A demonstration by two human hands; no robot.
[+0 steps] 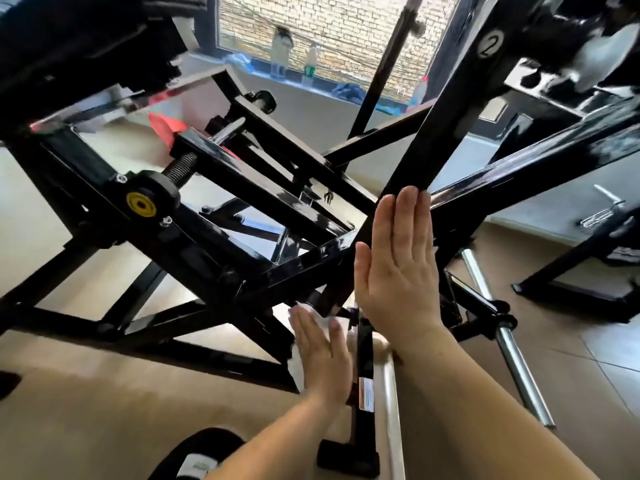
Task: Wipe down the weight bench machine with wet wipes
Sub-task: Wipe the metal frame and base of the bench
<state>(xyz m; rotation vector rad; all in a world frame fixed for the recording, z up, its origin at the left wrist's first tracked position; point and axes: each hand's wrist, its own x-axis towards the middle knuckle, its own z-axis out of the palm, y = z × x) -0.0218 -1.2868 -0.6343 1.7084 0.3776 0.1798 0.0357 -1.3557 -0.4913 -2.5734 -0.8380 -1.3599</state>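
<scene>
Right hand (pixel 398 271) lies flat, fingers straight, against the frame (pixel 446 133). Lower on the frame, flat left hand (pixel 322 351) presses a wipe (pixel 319 315).

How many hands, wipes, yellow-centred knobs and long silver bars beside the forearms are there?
Hands: 2 (left hand, right hand)
Wet wipe: 1
Yellow-centred knob: 1
Long silver bars: 2
Total: 6

1 bench mach. (pixel 242 202), 1 wipe (pixel 320 315), 2 hands (pixel 322 355) (pixel 398 271), 3 btls (pixel 280 53), 2 chrome bars (pixel 512 358)
</scene>
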